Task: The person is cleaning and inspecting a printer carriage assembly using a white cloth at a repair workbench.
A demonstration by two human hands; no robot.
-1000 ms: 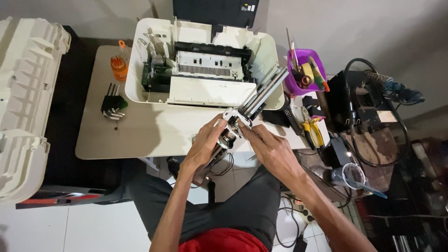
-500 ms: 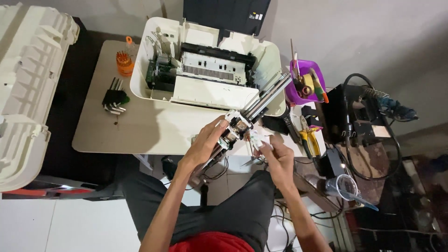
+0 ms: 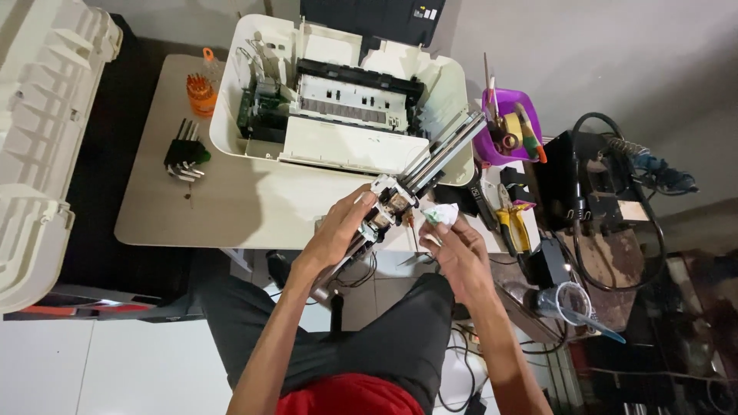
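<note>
Left hand (image 3: 338, 230) grips carriage assembly (image 3: 388, 207); right hand (image 3: 459, 250) pinches white tube (image 3: 440, 217).

printer shell (image 3: 231, 115): off-white, black + grey inside
worktop (image 3: 231, 200): beige
carriage assy (image 3: 388, 207): white/silver, brown bits
wipe (image 3: 440, 217): white w/ green
tray (image 3: 503, 150): purple
hex keys (image 3: 184, 157): black, green holder
pliers (image 3: 511, 223): yellow handles

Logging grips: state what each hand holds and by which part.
Left hand grips the carriage assembly at its near end, rails pointing away. Right hand pinches a small white wad in its fingertips.
</note>
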